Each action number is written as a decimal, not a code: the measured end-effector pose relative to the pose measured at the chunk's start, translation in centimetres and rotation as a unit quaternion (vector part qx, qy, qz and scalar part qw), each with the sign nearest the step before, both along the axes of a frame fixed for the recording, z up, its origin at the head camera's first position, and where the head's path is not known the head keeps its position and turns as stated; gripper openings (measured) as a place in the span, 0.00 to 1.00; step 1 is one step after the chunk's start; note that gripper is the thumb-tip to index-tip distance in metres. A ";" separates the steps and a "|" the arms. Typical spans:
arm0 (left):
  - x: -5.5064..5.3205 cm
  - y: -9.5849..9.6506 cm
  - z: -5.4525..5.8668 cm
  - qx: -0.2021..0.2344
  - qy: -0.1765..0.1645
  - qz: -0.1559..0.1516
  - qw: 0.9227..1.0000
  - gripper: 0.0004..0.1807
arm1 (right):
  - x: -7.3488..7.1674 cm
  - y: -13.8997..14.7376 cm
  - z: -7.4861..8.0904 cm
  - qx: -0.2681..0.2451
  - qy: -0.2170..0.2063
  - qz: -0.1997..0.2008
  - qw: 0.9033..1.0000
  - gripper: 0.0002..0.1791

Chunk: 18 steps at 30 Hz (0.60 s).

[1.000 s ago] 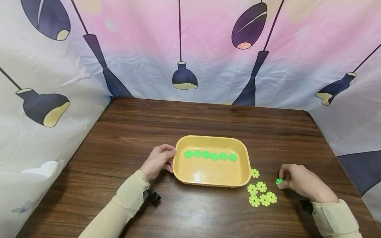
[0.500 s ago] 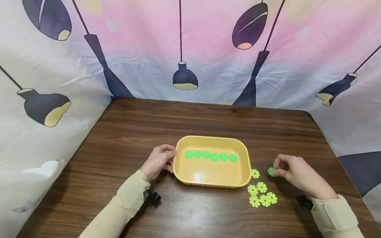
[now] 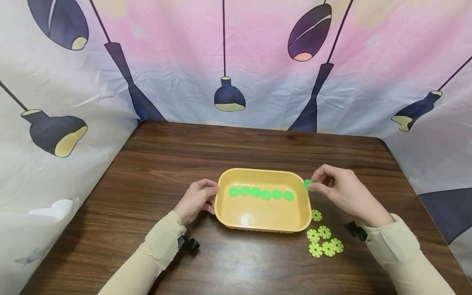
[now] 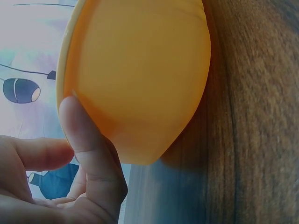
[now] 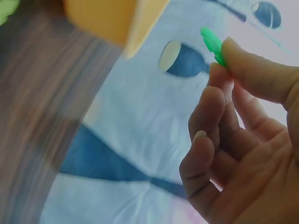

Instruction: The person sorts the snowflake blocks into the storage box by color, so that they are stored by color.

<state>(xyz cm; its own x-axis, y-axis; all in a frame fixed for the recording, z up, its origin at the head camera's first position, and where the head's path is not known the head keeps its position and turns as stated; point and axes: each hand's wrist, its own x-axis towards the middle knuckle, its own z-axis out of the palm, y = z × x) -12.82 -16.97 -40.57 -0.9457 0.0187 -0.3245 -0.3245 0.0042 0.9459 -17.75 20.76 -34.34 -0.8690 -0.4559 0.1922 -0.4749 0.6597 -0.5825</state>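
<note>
A yellow plastic basin (image 3: 243,213) stands on the table, with a row of several green snowflake discs (image 3: 266,195) across its floor. My left hand (image 3: 195,200) holds the basin by its left rim; in the left wrist view the thumb (image 4: 84,126) lies against the outer wall. My right hand (image 3: 343,188) pinches another green snowflake disc (image 3: 307,185) between thumb and fingertips, beside the basin's right rim. The right wrist view shows this disc (image 5: 212,44) nearly edge-on, above the tabletop.
Several yellow-green snowflake discs (image 3: 324,232) lie loose on the brown wooden table (image 3: 177,143), to the right of the basin. One of them (image 3: 316,215) is close against the basin's right side. A patterned cloth (image 3: 258,82) hangs behind the table.
My right hand has lifted the green snowflake disc from the table's right side and carried it left and away from me to the basin's rim. The left hand stays put.
</note>
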 end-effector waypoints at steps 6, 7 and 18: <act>0.1 -0.2 0.1 0.000 0.000 -0.001 1.000 0.14 | -0.6 -3.4 1.6 -0.014 -0.017 0.041 0.999 0.08; 0.1 -0.2 0.1 0.000 0.000 -0.001 1.000 0.14 | -0.7 -4.1 1.7 -0.018 -0.020 0.048 0.999 0.07; 0.1 -0.2 0.0 0.000 -0.001 0.003 1.000 0.14 | -0.9 -11.3 0.9 -0.006 -0.076 0.154 0.985 0.04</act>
